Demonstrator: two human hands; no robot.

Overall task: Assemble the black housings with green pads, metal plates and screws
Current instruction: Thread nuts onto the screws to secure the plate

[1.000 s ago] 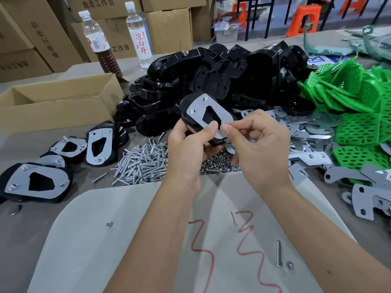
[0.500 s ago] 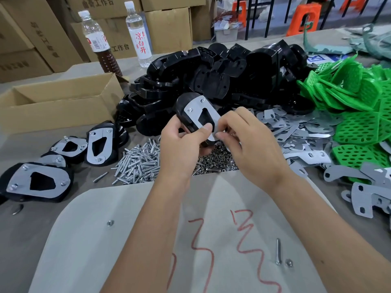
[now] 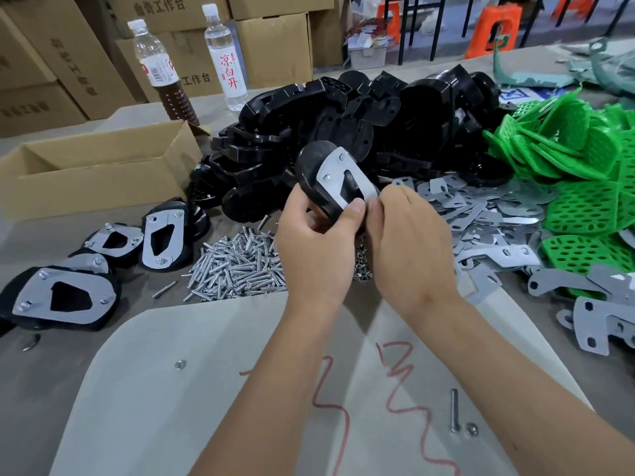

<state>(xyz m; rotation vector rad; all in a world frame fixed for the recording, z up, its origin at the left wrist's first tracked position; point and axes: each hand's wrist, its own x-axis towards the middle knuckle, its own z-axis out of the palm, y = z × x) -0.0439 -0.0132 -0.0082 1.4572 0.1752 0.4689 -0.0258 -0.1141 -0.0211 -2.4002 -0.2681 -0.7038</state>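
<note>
My left hand (image 3: 318, 245) grips a black housing (image 3: 314, 173) with a metal plate (image 3: 343, 182) on its face, tilted up above the table. Its thumb lies on the plate's lower edge. My right hand (image 3: 409, 245) pinches at the housing's lower right corner; what its fingertips hold is hidden. Beneath my hands lies a heap of screws (image 3: 237, 266). Behind them is a big pile of black housings (image 3: 360, 115). Loose metal plates (image 3: 481, 214) and green pads (image 3: 577, 187) lie to the right.
Several assembled housings (image 3: 65, 298) sit at the left near an open cardboard box (image 3: 99, 173). Two bottles (image 3: 225, 56) stand behind it. A pale sheet (image 3: 192, 372) with red marks covers the near table, with a loose screw (image 3: 454, 413) and nut on it.
Both hands have shifted slightly left with the housing, and the housing has turned more edge-on, its plate now facing up and right.
</note>
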